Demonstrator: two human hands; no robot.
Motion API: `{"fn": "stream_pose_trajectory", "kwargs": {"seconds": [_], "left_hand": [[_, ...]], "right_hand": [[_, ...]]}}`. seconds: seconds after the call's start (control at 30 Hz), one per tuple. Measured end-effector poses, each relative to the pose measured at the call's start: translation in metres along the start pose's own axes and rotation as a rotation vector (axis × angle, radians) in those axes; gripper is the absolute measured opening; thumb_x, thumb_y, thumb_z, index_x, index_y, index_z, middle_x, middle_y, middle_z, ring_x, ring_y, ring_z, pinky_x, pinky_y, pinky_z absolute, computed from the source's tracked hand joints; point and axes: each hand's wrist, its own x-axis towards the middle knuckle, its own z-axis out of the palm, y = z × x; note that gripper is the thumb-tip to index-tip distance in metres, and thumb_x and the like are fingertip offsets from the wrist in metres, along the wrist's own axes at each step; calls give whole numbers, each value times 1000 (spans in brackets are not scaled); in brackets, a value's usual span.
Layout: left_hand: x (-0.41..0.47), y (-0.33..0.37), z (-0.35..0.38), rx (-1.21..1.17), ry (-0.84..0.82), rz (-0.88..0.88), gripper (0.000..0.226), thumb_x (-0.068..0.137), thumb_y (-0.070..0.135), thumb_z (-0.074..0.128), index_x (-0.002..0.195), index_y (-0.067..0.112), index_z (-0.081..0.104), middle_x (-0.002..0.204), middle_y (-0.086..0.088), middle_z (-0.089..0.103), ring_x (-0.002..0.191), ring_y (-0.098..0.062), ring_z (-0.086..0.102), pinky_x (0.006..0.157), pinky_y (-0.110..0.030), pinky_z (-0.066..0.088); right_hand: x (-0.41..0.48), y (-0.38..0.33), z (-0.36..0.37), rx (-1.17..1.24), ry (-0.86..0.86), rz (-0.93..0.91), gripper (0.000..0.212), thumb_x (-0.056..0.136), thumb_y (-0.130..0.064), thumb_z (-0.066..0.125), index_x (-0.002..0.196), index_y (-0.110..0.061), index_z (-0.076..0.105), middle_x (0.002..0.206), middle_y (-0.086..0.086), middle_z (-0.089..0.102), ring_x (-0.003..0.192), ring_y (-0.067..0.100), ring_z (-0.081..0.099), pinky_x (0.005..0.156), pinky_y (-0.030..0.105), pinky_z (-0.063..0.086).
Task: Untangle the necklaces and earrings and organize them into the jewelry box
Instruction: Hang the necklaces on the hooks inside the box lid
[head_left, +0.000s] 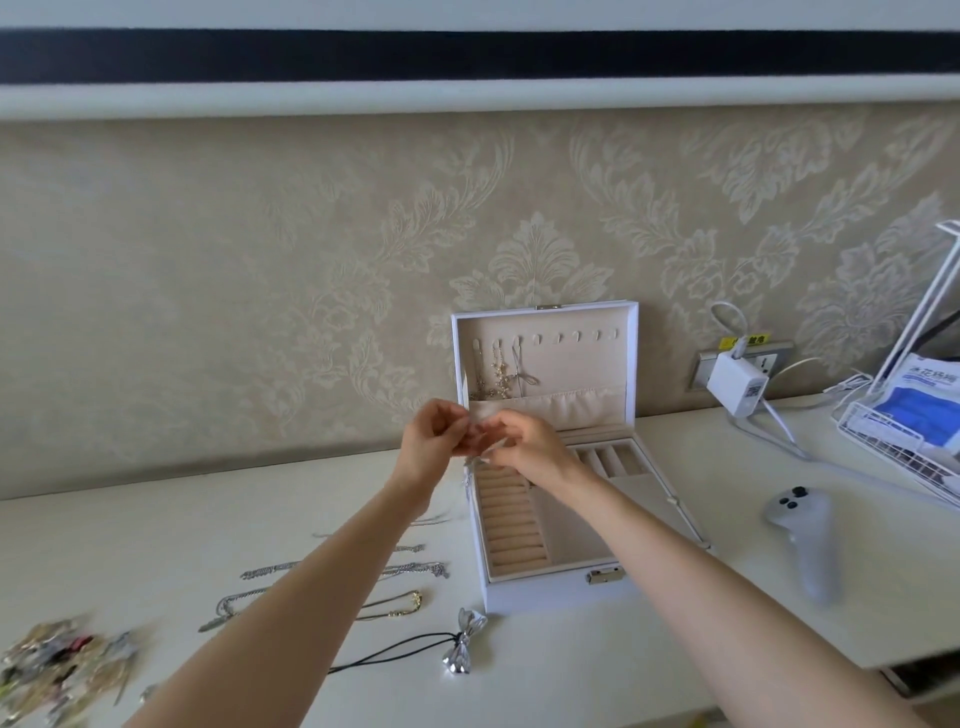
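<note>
Necklace chain (466, 477), fine, limp and quick to knot, hangs pinched between the fingertips of my left hand (431, 441) and right hand (530, 448) above the back left corner of the jewelry box (561, 592), so I judge holding near its clasp safest.

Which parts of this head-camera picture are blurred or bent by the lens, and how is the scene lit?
Head view: the tangled jewelry pile at lower left is badly blurred; the left hand and right hand are slightly smeared, fingers indistinct; the jewelry box is sharp; the black wall band bows from wide-angle distortion; light is soft and even, shadows faint.
</note>
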Motion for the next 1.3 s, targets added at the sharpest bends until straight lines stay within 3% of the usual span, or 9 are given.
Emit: {"fn": "stream_pose_trajectory", "kwargs": {"seconds": [0.17, 0.33, 0.5, 0.63, 0.77, 0.9, 1.1, 1.2, 1.3], "left_hand": [[7, 23, 10, -391, -35, -23, 19, 90, -12, 46, 85, 4, 54, 75, -8, 59, 64, -14, 61, 68, -20, 55], [12, 23, 7, -496, 115, -34, 20, 88, -15, 47, 89, 0, 60, 80, -9, 63, 69, -13, 66, 76, -20, 56], [14, 15, 9, -284, 184, -70, 24, 86, -13, 53, 102, 3, 62, 90, -6, 63, 82, -14, 61, 82, -21, 53], [8, 19, 17, 7, 66, -71, 27, 87, -3, 52, 106, 13, 64, 95, 1, 64, 84, -11, 58, 71, -20, 45], [2, 30, 25, 7, -89, -107, 9, 93, 14, 53, 90, 15, 62, 79, 1, 65, 74, -11, 60, 71, -24, 45], [7, 31, 25, 44, -29, -60, 10, 89, 12, 61, 79, 14, 59, 73, 0, 58, 68, -10, 55, 62, -18, 44], [18, 39, 28, 223, -5, 68, 17, 86, 5, 62, 76, 19, 58, 68, 5, 54, 63, -7, 49, 59, -16, 42], [23, 48, 33, 281, 24, 146, 19, 85, 8, 61, 74, 22, 56, 67, 7, 54, 62, -5, 49, 59, -12, 40], [29, 55, 37, 147, 4, 111, 17, 87, 6, 59, 75, 17, 54, 71, 4, 61, 62, -5, 57, 62, -17, 45]], "right_hand": [[0, -6, -2, 89, -49, 63, 22, 83, 5, 61, 104, -1, 63, 75, 3, 65, 56, -3, 61, 52, 10, 42], [3, -3, -12, 112, 53, 42, 9, 83, -7, 66, 91, -5, 70, 67, 5, 67, 61, 6, 61, 57, 10, 42], [3, -8, -23, 254, 146, 28, 8, 85, -8, 64, 88, -2, 69, 61, 8, 64, 53, 14, 60, 52, 20, 49], [6, -17, -28, 245, 219, -15, 7, 85, -7, 64, 84, -3, 69, 52, 2, 53, 43, 7, 45, 44, 17, 37], [9, -24, -32, 194, 205, -11, 6, 82, -1, 66, 87, 1, 69, 57, 2, 58, 47, 5, 49, 43, 15, 37], [9, -25, -37, 192, 196, 10, 13, 83, -5, 64, 91, 5, 67, 62, 8, 58, 48, 10, 47, 46, 19, 36], [17, -31, -47, 186, 194, 70, 1, 81, -8, 65, 81, -9, 65, 64, 3, 54, 52, 10, 41, 47, 20, 29], [19, -35, -53, 151, 170, 52, 8, 82, -5, 65, 88, -10, 66, 68, 2, 58, 51, 8, 42, 48, 19, 31], [19, -35, -59, 107, 159, 20, 7, 81, -8, 68, 87, -12, 69, 68, -5, 61, 52, 2, 44, 54, 16, 34]]}}
